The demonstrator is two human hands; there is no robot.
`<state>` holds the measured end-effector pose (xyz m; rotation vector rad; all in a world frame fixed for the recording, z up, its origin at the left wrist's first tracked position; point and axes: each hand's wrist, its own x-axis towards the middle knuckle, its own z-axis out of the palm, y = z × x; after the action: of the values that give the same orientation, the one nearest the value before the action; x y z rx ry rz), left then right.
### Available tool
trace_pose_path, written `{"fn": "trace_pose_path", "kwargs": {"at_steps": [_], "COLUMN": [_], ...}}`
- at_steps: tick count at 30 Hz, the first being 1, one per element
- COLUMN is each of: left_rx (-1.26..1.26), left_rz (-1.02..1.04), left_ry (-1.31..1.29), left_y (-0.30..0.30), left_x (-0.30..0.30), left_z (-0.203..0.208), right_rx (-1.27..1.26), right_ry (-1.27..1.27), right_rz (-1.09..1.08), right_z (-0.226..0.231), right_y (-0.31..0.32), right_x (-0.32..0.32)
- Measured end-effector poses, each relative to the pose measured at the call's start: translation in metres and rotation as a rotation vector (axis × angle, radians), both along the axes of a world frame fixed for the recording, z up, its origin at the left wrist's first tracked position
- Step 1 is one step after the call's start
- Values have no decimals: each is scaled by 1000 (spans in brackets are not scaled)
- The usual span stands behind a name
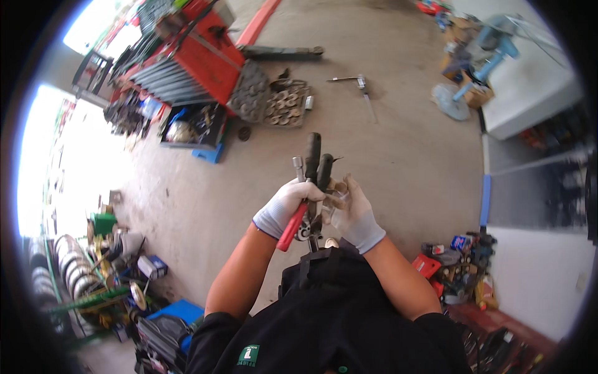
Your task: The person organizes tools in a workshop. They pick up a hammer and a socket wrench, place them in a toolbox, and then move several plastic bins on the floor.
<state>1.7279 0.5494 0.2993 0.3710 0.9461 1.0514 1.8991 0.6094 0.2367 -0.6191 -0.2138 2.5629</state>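
My left hand (291, 202), in a white knit glove, is closed round a bundle of hand tools. Two black handles (314, 149) stick up from it, beside a chrome socket end (298, 163). A red handle (291, 229) slants down below the fist, next to a ratchet head (303, 232). Lower metal ends of the bundle hang in front of my waist. My right hand (355, 212), also gloved and with grimy fingertips, is at the right side of the bundle. Its fingers are apart and reach the tools; I see nothing held in it alone.
A red tool cabinet (202, 62) stands far left, with a tray of round metal parts (288, 106) and an open black case (193, 128) beside it. A T-shaped tool (362, 84) lies on the floor. A blue stand (486, 65) is far right; clutter (458, 265) lies near right.
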Motion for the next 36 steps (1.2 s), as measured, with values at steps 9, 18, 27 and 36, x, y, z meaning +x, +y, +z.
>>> {"fn": "trace_pose_path", "kwargs": {"at_steps": [9,18,27,36], "left_rx": [-296,-370,-563,-962], "left_rz": [412,983,1147,715], "left_ry": [214,447,502,738], "left_y": [-10,-104,-262,-431], "left_x": [-220,-427,-609,-781], "left_z": [-32,21,-121,-222], "right_rx": [-247,-90,668,787], "right_ry": [-187,150,116,-74], "right_rz": [314,621,632,467], "right_z": [-65,-39,14,91], "right_y": [18,70,34,-10], "right_x": [-281,-522,-762,-985]}}
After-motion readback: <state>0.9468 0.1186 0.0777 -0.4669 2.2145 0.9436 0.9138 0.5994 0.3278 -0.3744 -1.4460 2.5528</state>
